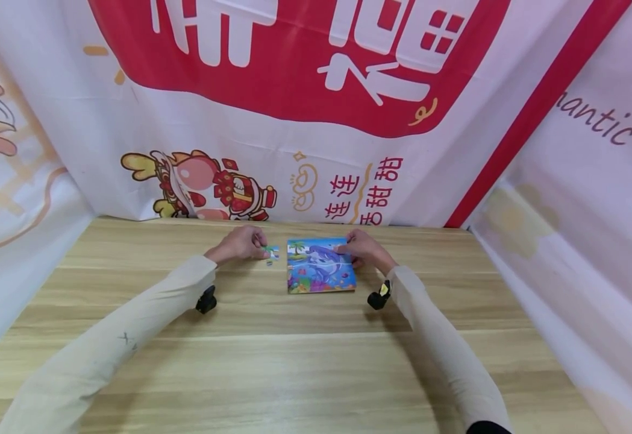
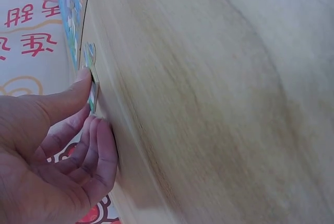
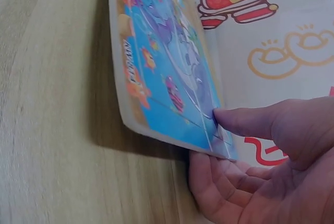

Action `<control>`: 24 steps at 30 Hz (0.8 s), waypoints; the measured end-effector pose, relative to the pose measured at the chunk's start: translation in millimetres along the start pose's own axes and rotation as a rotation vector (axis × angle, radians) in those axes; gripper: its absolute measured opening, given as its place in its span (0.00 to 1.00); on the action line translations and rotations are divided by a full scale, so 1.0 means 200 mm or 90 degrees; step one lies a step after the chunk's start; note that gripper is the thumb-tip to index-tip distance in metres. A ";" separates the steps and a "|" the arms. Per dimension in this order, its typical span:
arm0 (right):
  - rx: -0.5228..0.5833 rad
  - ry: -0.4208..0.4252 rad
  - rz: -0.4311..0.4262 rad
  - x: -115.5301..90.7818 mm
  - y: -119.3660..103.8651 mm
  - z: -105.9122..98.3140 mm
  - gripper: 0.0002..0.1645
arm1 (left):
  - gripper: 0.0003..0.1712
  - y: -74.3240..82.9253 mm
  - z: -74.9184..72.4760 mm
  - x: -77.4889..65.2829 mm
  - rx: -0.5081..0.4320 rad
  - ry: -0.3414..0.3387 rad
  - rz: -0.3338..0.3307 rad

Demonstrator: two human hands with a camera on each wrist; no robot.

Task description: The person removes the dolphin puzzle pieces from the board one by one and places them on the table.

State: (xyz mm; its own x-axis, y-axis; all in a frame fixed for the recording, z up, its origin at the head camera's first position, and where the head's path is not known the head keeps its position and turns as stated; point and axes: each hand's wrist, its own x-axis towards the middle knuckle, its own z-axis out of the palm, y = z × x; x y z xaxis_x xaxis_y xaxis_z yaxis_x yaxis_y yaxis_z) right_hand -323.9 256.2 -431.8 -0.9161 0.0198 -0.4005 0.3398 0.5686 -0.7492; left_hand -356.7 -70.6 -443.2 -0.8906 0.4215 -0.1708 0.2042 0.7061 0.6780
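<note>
A jigsaw board (image 1: 321,274) with a purple dolphin on a blue sea scene lies toward the back of the table. My right hand (image 1: 366,248) grips its right edge, thumb (image 3: 245,122) on the picture and fingers curled under the board's rim. Just left of the board, my left hand (image 1: 241,243) pinches a puzzle piece (image 1: 274,250) with palm-tree print between thumb and fingertips. In the left wrist view, the thumb (image 2: 73,98) covers part of that piece (image 2: 90,54). A tiny separate bit (image 1: 269,263) lies on the table just below it.
The wood-grain table (image 1: 294,361) ends at the back against a printed cloth (image 1: 305,138) with red and white characters. More cloth hangs at the left (image 1: 17,150) and right (image 1: 576,241). A black wrist camera sits below each hand.
</note>
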 end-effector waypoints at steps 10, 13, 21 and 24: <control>0.035 -0.034 0.004 0.01 0.02 -0.03 0.25 | 0.11 0.03 0.05 0.02 -0.001 0.111 0.052; 0.031 -0.033 0.002 0.01 0.03 -0.04 0.26 | 0.11 0.04 0.07 0.04 -0.031 0.150 0.088; 0.038 -0.024 -0.021 0.00 0.04 -0.04 0.27 | 0.14 0.15 0.14 0.10 -0.058 0.095 0.164; 0.038 -0.022 -0.032 -0.01 0.04 -0.04 0.28 | 0.16 0.21 0.19 0.13 -0.039 0.057 0.177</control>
State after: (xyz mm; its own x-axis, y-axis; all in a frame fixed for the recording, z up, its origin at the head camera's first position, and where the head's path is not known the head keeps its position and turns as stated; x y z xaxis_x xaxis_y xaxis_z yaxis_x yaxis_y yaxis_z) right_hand -321.4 267.1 -434.1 -0.9249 -0.0367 -0.3783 0.3061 0.5181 -0.7987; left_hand -355.4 -9.4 -446.4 -0.8363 0.5410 0.0892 0.4235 0.5339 0.7319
